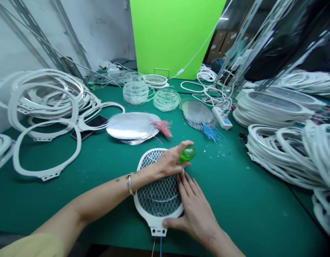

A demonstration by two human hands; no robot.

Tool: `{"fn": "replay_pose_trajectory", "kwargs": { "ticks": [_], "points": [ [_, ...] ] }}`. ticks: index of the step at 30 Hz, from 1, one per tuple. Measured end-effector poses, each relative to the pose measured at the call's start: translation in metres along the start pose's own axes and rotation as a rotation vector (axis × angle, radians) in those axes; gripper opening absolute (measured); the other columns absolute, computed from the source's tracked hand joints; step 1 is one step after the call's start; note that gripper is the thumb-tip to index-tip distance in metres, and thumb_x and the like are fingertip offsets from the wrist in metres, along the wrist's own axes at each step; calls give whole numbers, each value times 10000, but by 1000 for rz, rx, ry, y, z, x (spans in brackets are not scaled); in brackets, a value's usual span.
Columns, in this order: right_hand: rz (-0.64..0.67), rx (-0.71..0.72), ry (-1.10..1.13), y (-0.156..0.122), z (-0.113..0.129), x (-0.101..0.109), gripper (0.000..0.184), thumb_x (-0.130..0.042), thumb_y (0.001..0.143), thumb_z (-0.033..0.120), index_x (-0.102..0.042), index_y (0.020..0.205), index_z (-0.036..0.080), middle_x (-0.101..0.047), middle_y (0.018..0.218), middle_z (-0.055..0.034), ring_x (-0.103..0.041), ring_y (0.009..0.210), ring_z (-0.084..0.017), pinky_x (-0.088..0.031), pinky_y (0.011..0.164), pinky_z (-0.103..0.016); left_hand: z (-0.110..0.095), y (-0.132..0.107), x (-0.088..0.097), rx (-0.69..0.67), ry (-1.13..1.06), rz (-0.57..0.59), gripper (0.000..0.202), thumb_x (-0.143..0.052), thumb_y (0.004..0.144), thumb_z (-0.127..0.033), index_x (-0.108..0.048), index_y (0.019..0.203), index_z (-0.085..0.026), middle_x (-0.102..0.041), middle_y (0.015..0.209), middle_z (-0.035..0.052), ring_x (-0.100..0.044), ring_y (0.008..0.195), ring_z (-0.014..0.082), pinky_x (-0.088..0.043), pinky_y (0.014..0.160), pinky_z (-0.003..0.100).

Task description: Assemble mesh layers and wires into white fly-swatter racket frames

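A white mosquito-swatter head [159, 224] with metal mesh lies on the green table in front of me. A red wire and a blue wire [161, 246] run from its neck over the table edge. Reaching across the mesh from the left, my left hand [169, 159] is closed round a tool with a translucent green handle [188, 153], near the frame's upper right rim. The tool's working end is hidden. My right hand [193, 205] rests with stretched fingers along the frame's right side, its thumb on the neck.
Behind lie a stack of shiny mesh sheets [130, 126] with red wires and round mesh sheets [198, 113] with blue wires. White frames [47, 132] pile up at left, more frames [277, 146] at right. Clear coils [135, 93], a power strip [222, 118] and a phone [96, 122] stand around.
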State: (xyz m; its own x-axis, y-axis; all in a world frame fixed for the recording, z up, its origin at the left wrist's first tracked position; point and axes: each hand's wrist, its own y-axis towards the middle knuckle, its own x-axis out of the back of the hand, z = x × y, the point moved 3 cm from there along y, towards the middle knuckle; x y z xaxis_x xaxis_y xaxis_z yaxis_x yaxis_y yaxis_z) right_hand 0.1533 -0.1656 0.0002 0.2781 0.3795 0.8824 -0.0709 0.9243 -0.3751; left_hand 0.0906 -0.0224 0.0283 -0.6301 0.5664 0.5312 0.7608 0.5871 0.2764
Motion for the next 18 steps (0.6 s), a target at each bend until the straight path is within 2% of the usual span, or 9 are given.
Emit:
{"fn": "replay_pose_trajectory", "kwargs": {
  "ticks": [2,5,8,9,11,13,15,16,18],
  "points": [
    [-27,22,-17,0,-1,2,1295,-545,572,866,-186,1497,35,-92,1547,-181,-106,1435,-348,-165,1170,-518,5,-1,-6,67,-33,33,640,-701,778,-216,-368,1321,-279,-602,945,12,-625,763,181,-522,705,327],
    [-66,95,-42,2,-12,14,1141,-497,685,825,-306,1456,6,-227,1521,-191,-222,1419,-346,-261,1142,-499,9,-6,4,170,-354,-101,653,-729,777,-247,-337,1298,-279,-593,944,10,-643,809,177,-544,713,303],
    [-150,260,-22,9,-34,31,632,-431,893,617,-522,1363,205,-493,1415,-50,-407,1332,-286,-327,1098,-488,3,-25,23,226,-555,-273,644,-735,787,-291,-318,1278,-277,-573,1040,32,-642,926,180,-556,781,296],
    [-178,313,-1,12,-43,35,486,-423,929,543,-570,1313,284,-557,1360,7,-446,1296,-265,-311,1103,-493,-2,-34,27,243,-552,-261,646,-739,786,-296,-321,1279,-278,-571,1048,33,-642,935,183,-560,791,304],
    [-217,380,63,17,-58,39,350,-441,949,455,-610,1244,368,-619,1285,69,-492,1234,-227,-259,1127,-489,-16,-54,28,248,-493,-147,665,-757,768,-302,-341,1286,-279,-574,1055,39,-649,919,195,-572,777,318],
    [-225,405,124,22,-68,39,315,-473,942,418,-625,1215,381,-661,1222,72,-518,1186,-199,-208,1151,-481,-32,-71,22,161,-371,-54,667,-768,756,-299,-371,1292,-276,-570,1110,61,-644,952,220,-573,787,335],
    [-215,417,151,25,-73,37,290,-487,932,367,-663,1163,360,-702,1119,44,-532,1158,-184,-164,1167,-488,-46,-81,10,-22,-232,-63,670,-764,761,-288,-377,1309,-278,-553,1196,82,-610,1054,250,-549,858,358],
    [-210,419,155,26,-74,36,281,-497,921,342,-682,1133,345,-711,1071,26,-536,1151,-181,-145,1172,-493,-50,-84,2,-111,-174,-61,664,-750,775,-273,-371,1320,-283,-547,1230,85,-586,1107,259,-528,902,372],
    [-200,426,155,29,-76,35,272,-530,890,311,-701,1102,319,-707,1022,-2,-545,1138,-182,-113,1176,-513,-54,-84,-17,-205,-114,27,634,-712,807,-233,-363,1335,-288,-554,1257,80,-558,1158,263,-493,954,393]
  ]
}}
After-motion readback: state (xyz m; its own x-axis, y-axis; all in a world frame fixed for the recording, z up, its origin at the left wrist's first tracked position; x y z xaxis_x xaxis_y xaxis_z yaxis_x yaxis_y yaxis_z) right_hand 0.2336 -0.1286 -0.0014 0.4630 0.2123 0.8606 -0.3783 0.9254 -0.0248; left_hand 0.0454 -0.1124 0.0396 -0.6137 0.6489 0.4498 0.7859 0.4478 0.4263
